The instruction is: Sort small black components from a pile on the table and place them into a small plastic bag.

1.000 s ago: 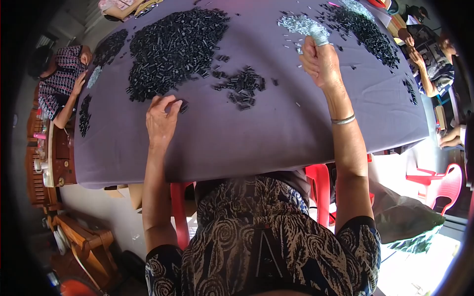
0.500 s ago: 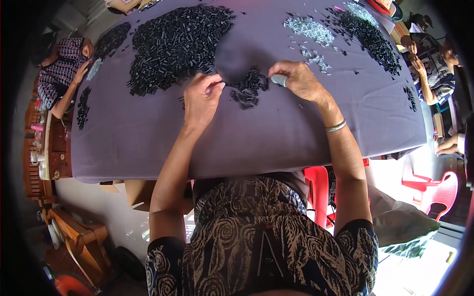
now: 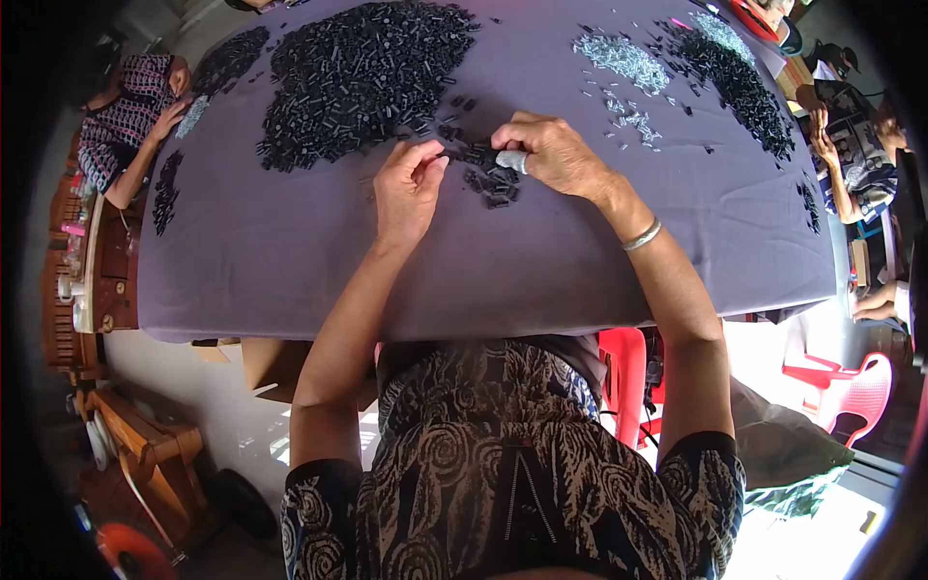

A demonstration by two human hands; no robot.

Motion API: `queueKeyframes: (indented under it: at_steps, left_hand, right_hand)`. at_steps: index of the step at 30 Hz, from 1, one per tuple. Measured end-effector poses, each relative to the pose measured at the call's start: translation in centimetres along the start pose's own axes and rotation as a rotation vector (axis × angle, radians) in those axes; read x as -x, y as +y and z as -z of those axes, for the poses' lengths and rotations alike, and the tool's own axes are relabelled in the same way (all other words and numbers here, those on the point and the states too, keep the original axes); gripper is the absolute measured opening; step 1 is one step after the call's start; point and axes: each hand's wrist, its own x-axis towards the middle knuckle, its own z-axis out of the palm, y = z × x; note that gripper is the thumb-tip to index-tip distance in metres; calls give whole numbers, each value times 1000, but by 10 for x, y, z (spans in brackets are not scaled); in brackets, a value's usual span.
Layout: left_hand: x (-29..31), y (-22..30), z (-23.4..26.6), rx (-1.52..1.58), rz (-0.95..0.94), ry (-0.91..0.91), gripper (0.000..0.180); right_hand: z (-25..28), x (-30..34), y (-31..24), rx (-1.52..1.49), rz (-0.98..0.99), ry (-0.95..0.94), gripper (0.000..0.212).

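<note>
1. Both hands have come together since a second ago: the right hand (image 3: 559, 159) has left the middle silver heap (image 3: 621, 62), the left hand (image 3: 406, 191) the near edge of the big heap (image 3: 362, 82).
2. One table under a grey-purple cloth (image 3: 541, 280); a wide stretch of cloth runs from the hands to the near edge, another from the right wrist to the right edge.
3. Two co-workers show clearly: one left (image 3: 121, 126), one right (image 3: 860, 164).
4. Three large black heaps: the big heap, one upper left (image 3: 227, 63), one right (image 3: 744, 92).
5. Three silver heaps: middle, far right (image 3: 723, 37), far left (image 3: 193, 116).
6. Two hands. Left thumb and forefinger nearly meet at a dark bit (image 3: 445, 158); cannot tell how firmly it is held. Right fingers curl inward, contents hidden.
7. One small cluster (image 3: 495, 184) of black pieces, between and under the fingertips; too overlapped to count.
8. One bracelet (image 3: 643, 235), right wrist; one pale wrap (image 3: 512, 161), right thumb.
</note>
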Motion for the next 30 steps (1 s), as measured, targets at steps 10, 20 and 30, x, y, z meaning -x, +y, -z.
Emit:
queueKeyframes:
  at_steps: [10, 20, 30]
  left_hand:
    - [-1, -1, 0, -32, 13, -10, 16]
    - [0, 1, -3, 62, -22, -11, 17]
    - [6, 22, -11, 196, -134, -165, 33]
  right_hand:
    - [13, 20, 18, 65, -43, 119, 14]
    - [15, 18, 9, -14, -216, 68, 13]
    - [0, 12, -4, -1086, -249, 121, 11]
